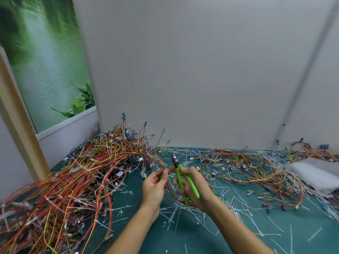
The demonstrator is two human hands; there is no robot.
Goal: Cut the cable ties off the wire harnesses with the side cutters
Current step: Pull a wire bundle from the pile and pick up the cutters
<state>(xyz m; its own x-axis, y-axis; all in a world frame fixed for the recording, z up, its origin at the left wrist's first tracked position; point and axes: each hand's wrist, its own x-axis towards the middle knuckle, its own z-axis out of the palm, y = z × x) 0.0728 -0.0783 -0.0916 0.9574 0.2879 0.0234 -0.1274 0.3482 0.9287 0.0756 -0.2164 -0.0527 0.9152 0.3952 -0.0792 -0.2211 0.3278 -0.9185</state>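
My left hand [154,187] pinches a red wire harness [169,189] that loops down between both hands. My right hand [194,187] grips the green-handled side cutters [180,177], whose dark jaws point up and away, just right of the pinched wire. The jaws stand slightly apart with nothing visible between them. A big pile of tied red, yellow and white harnesses [73,180] lies to the left. A flatter spread of harnesses [247,167] lies to the right.
White cut cable ties [201,215] litter the green mat [183,239] around and below my hands. A white plastic bag [317,173] lies at the right edge. Grey partition walls close off the back and right; a wooden post stands at the left.
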